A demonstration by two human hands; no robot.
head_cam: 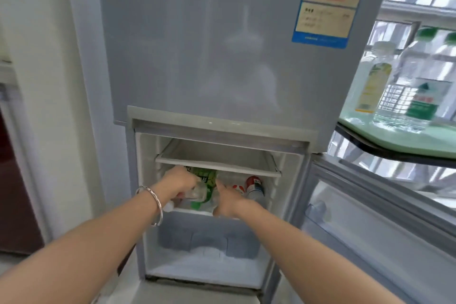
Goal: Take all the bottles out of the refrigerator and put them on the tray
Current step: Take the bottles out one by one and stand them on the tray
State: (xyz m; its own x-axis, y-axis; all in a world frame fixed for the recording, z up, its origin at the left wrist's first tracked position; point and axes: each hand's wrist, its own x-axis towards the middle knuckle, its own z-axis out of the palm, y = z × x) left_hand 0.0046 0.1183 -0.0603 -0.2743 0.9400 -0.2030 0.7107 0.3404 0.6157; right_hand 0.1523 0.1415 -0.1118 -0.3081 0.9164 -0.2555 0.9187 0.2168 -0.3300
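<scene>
The grey refrigerator [222,57] has its lower compartment open. On its middle shelf lie several bottles. My left hand [179,180], with a silver bangle on the wrist, grips a clear bottle with a green label [203,189] lying on that shelf. My right hand [228,198] reaches in beside it, forefinger pointing inward, fingers apart, holding nothing I can see. To the right lies a bottle with a red cap [254,186] and blue-white label. On the pale green tray [394,136] at the right stand a yellow-labelled bottle [375,76] and a large clear water bottle [419,81].
The open lower door [382,217] swings out to the right, under the tray. An upper white shelf [217,158] sits just above my hands. A grey crisper drawer [207,242] is below. A white wall stands at the left, with a dark red cabinet [12,192] beyond.
</scene>
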